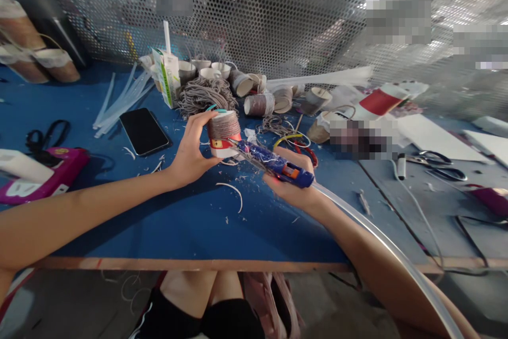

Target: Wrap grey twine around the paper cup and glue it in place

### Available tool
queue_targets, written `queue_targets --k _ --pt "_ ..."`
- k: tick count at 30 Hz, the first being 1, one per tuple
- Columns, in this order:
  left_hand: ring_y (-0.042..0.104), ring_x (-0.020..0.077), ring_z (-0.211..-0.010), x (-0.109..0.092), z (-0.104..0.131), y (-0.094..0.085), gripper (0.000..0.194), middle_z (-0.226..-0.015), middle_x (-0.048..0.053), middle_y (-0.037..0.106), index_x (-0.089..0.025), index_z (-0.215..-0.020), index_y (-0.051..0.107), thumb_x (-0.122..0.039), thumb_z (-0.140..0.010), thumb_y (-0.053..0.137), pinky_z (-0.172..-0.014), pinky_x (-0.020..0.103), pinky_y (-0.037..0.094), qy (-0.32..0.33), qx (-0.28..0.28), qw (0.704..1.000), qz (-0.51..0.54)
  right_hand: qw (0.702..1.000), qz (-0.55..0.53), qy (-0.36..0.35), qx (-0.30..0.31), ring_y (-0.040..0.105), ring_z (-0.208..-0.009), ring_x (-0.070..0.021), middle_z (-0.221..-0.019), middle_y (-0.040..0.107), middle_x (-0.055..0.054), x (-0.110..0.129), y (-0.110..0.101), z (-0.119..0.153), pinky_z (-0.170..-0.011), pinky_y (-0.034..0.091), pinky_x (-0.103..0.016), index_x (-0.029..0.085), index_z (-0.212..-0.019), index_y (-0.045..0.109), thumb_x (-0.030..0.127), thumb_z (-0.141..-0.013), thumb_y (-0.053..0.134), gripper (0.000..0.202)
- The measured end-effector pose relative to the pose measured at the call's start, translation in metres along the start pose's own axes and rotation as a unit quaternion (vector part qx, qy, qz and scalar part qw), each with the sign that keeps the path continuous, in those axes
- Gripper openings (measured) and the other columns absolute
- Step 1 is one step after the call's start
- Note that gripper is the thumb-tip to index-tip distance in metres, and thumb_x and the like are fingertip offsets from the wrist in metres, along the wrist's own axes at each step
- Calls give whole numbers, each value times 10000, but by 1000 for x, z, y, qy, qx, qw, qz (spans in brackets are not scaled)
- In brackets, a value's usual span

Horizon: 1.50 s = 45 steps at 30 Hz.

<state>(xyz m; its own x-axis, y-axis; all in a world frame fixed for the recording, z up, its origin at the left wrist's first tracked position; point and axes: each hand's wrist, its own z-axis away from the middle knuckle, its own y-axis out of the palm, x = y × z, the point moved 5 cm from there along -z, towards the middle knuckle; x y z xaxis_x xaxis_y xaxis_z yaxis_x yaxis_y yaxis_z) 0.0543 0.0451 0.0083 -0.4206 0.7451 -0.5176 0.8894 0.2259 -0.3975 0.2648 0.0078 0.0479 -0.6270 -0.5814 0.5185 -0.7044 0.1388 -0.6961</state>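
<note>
My left hand (193, 151) grips a paper cup (224, 126) between thumb and fingers, just above the blue table. Brown cord winds around part of the cup, and a red and white band shows near its lower end. In my right hand (291, 183) is a blue hot glue gun (273, 162), its nozzle at the cup's side by the edge of the cord. A long clear glue stick (381, 244) trails from the gun's back end over my right forearm. Behind the cup lies a heap of loose brown cord (208, 94).
A phone (144, 131) and clear glue sticks (127, 98) lie to the left, near a magenta device (47, 175). Several cord-wrapped cups (260, 104) and a drink carton (167, 77) stand along the perforated metal screen (254, 16). Scissors (434, 162) lie at right.
</note>
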Motion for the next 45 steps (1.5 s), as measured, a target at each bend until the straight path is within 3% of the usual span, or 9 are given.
queue_targets --k 16,28,45 --pt "510 277 -1281 3 1 1 713 -1350 86 508 -276 -1349 419 -245 -728 768 -1092 478 466 -9 -28 999 37 999 3 28 -25 350 -491 -75 -533 384 48 -3 -3 1 -479 286 -251 225 -560 333 178 -655 527 221" --pt "487 284 -1311 11 4 5 726 -1334 91 489 -291 -1326 419 -337 -718 812 -1121 495 437 -55 -41 992 109 996 -10 79 -43 319 -472 -71 -500 364 55 -8 -7 0 -473 270 -251 226 -548 326 199 -641 534 229" --pt "491 277 -1366 11 4 9 769 -1395 118 462 -277 -1342 392 -463 -735 827 -1172 475 426 -18 -43 984 174 994 -20 100 -50 336 -455 -74 -484 379 54 -16 -8 -2 -459 275 -252 229 -533 344 243 -628 511 193"
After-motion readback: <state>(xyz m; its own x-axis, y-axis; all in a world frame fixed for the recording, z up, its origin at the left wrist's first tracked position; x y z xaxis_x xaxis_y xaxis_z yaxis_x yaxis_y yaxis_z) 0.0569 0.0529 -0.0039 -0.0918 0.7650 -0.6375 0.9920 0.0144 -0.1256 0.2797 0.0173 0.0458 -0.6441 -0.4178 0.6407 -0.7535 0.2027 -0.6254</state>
